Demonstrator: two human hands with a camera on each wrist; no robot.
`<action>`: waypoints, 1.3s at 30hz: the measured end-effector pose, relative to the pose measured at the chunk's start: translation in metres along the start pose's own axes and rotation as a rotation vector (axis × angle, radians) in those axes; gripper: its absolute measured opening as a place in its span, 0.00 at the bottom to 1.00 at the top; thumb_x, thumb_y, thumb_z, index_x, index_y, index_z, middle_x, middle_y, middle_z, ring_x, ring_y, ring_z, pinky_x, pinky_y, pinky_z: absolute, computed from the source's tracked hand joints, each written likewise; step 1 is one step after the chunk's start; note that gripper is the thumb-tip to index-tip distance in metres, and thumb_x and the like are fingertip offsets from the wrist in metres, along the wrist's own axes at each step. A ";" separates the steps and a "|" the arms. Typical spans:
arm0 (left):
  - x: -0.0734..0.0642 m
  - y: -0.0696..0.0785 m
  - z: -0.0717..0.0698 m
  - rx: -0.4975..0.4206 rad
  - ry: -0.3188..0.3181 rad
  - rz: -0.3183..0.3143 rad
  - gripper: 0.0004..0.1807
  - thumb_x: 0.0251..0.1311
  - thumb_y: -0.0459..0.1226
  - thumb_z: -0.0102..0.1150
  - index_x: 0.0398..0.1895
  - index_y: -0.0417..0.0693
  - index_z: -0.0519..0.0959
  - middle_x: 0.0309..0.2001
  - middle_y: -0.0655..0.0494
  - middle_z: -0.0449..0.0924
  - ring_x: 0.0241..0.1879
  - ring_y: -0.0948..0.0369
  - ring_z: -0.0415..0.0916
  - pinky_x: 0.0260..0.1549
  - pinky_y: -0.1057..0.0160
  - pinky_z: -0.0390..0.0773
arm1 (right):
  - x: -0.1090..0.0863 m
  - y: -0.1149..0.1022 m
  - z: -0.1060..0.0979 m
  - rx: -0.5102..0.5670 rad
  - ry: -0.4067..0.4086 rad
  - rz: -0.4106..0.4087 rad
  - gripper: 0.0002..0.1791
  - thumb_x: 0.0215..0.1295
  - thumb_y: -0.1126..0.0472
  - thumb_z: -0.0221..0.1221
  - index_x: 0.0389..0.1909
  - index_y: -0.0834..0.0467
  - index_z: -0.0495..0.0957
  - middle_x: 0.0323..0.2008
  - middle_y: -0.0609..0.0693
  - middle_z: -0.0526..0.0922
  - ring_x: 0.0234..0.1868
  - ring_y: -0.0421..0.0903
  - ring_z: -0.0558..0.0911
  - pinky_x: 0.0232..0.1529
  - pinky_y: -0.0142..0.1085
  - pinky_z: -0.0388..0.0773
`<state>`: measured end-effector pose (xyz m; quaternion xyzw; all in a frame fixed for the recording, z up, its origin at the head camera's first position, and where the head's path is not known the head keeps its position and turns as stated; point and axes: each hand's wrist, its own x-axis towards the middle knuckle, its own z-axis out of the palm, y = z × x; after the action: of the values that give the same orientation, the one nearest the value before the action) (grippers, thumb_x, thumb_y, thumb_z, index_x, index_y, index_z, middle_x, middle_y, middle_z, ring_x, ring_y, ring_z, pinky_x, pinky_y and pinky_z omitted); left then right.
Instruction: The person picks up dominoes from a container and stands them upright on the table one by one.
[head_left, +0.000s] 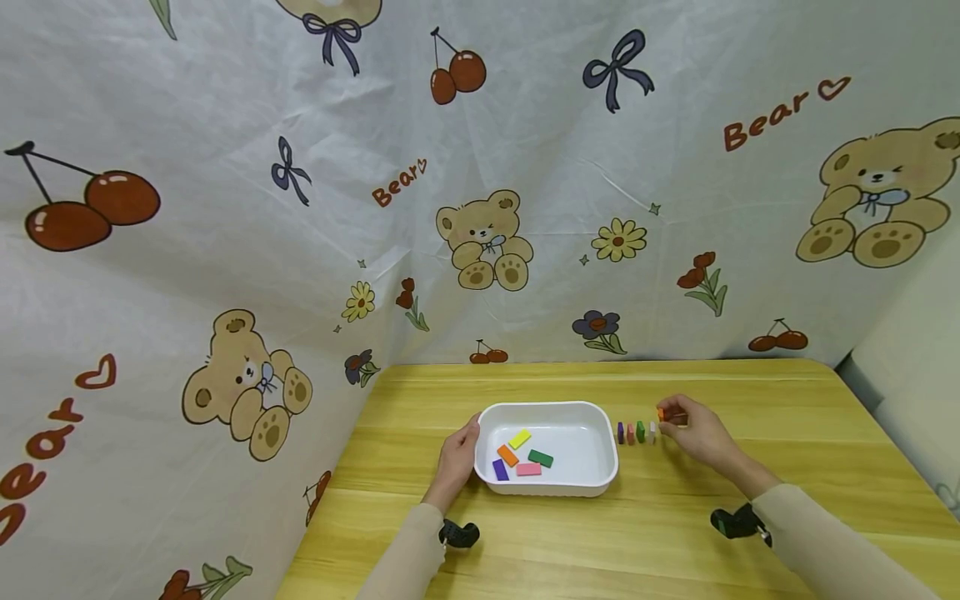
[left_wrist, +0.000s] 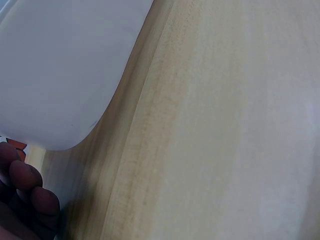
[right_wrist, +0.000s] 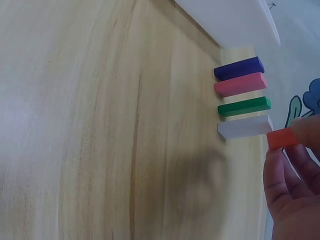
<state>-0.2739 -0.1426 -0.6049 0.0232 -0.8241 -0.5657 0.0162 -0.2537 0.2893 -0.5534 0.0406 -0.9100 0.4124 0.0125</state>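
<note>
My right hand (head_left: pixel 699 431) pinches an orange block (right_wrist: pixel 281 138) between thumb and fingers, held off the table at the right end of a row. Standing upright on edge in that row are a purple block (right_wrist: pixel 240 68), a pink block (right_wrist: pixel 241 85), a green block (right_wrist: pixel 244 106) and a white block (right_wrist: pixel 245 127), with small gaps between them. At the left end of a white tray (head_left: pixel 543 407), my left hand (head_left: pixel 454 454) grips its side, thumb by the rim. The left wrist view shows its curled fingers (left_wrist: pixel 44 200) beside the tray's corner.
Inside the tray lie several flat blocks: yellow (head_left: pixel 520 438), orange (head_left: pixel 507 455), green (head_left: pixel 541 458), pink (head_left: pixel 528 469) and purple (head_left: pixel 500 470). A wooden table (head_left: pixel 570 550) carries everything. A bear-printed cloth (head_left: pixel 555 167) hangs behind and along the left.
</note>
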 end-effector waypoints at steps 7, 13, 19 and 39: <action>-0.001 -0.001 0.000 -0.005 -0.002 -0.008 0.24 0.79 0.54 0.46 0.70 0.60 0.78 0.72 0.54 0.73 0.75 0.49 0.65 0.77 0.47 0.65 | -0.001 0.009 0.005 0.007 -0.001 -0.002 0.17 0.71 0.68 0.62 0.57 0.69 0.74 0.49 0.65 0.82 0.51 0.63 0.84 0.51 0.57 0.85; 0.000 -0.001 -0.001 -0.010 -0.003 -0.001 0.24 0.79 0.54 0.46 0.70 0.59 0.78 0.72 0.54 0.73 0.76 0.49 0.65 0.77 0.47 0.64 | -0.001 0.013 0.007 0.024 -0.012 0.018 0.17 0.69 0.70 0.61 0.56 0.70 0.74 0.50 0.67 0.81 0.51 0.64 0.83 0.51 0.55 0.86; -0.001 -0.001 -0.001 -0.010 -0.003 -0.001 0.24 0.79 0.54 0.46 0.70 0.59 0.77 0.72 0.53 0.73 0.76 0.49 0.65 0.77 0.47 0.64 | -0.001 0.018 0.011 0.032 -0.021 0.032 0.16 0.69 0.71 0.60 0.56 0.70 0.74 0.50 0.67 0.81 0.51 0.63 0.83 0.51 0.55 0.86; 0.000 -0.002 -0.001 -0.019 -0.023 -0.025 0.24 0.79 0.55 0.46 0.71 0.62 0.76 0.74 0.55 0.71 0.76 0.50 0.64 0.78 0.48 0.64 | 0.002 0.026 0.022 -0.002 0.005 0.035 0.15 0.70 0.71 0.59 0.55 0.71 0.75 0.49 0.67 0.82 0.50 0.63 0.84 0.51 0.55 0.86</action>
<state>-0.2741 -0.1447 -0.6062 0.0267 -0.8184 -0.5740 0.0001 -0.2578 0.2896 -0.5874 0.0237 -0.9110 0.4116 0.0077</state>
